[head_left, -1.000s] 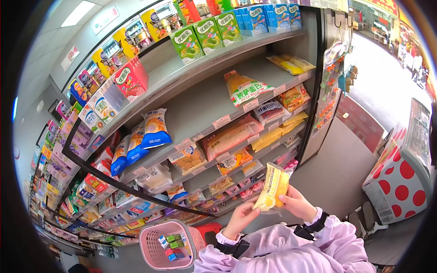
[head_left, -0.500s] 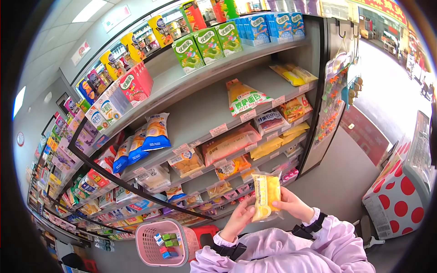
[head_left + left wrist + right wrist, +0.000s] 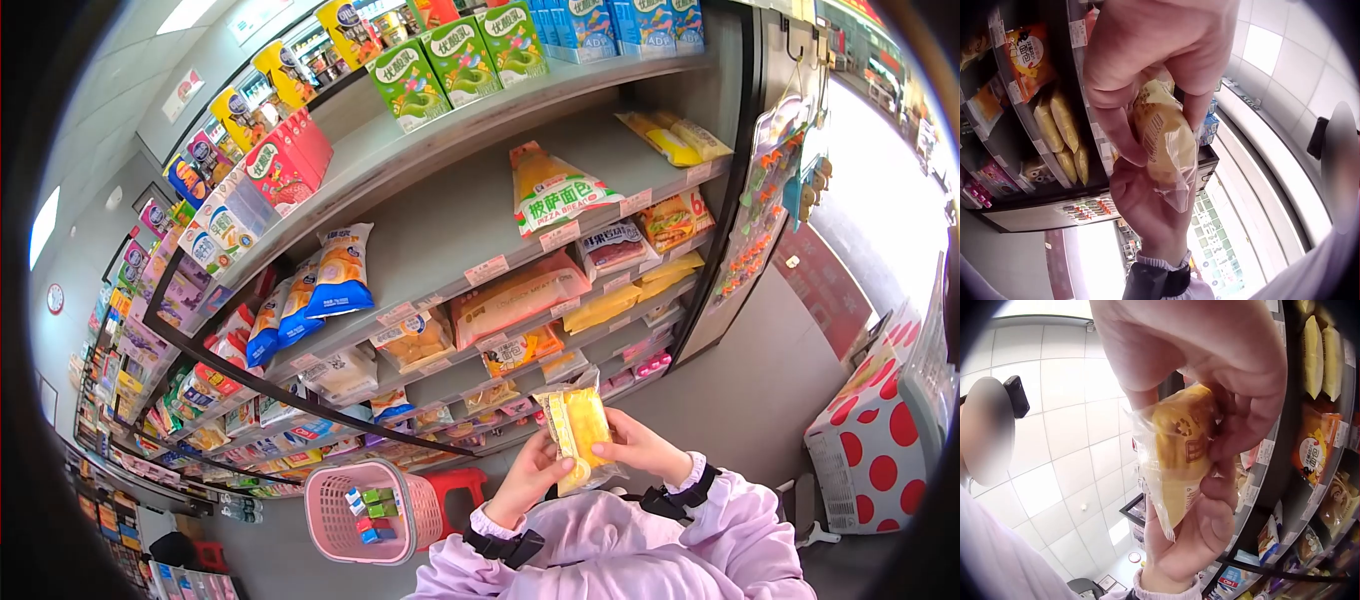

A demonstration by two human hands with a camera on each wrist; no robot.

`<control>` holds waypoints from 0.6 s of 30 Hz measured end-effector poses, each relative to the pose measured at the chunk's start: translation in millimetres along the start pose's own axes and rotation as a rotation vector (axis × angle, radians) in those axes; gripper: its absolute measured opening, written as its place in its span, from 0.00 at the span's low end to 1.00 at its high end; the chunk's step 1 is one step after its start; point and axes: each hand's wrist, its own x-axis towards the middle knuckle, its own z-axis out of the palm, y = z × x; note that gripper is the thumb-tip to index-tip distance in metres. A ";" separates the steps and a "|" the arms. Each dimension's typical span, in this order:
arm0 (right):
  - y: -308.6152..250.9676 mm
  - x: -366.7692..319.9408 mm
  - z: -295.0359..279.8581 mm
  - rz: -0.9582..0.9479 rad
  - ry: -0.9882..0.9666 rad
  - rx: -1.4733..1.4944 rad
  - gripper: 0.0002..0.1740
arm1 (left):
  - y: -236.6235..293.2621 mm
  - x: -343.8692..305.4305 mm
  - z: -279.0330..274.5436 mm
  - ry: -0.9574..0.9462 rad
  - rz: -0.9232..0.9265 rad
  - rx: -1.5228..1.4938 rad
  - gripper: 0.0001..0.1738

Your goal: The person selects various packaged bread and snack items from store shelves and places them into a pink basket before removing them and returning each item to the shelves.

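Both hands hold a yellow bread pack (image 3: 580, 430) in clear plastic in front of the chest. My left hand (image 3: 528, 478) grips its lower left side, the thumb lying across the front. On the other side, my right hand (image 3: 648, 447) pinches the right edge between thumb and fingers. The left wrist view shows a barcode on the back of the bread pack (image 3: 1169, 140) and a crinkled plastic end. In the right wrist view small print and a recycling mark show on the bread pack (image 3: 1188, 447), fingers curled behind it.
Ahead stand grey shelves (image 3: 450, 230) with packaged breads, a pizza bread pack (image 3: 555, 190) and drink cartons (image 3: 455, 60). A pink basket (image 3: 400, 530) holding small cartons stands on the floor at left, beside a red stool (image 3: 460, 490). At right is a red-dotted freezer (image 3: 870, 450).
The bread pack has turned in the hands, its broad yellow face now showing more and its top leaning left. My left thumb has moved onto its front. The head view has shifted slightly.
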 end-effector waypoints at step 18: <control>-69.9 55.9 -15.8 -0.278 0.009 0.059 0.52 | 90.0 77.7 -12.2 -0.203 0.209 0.057 0.36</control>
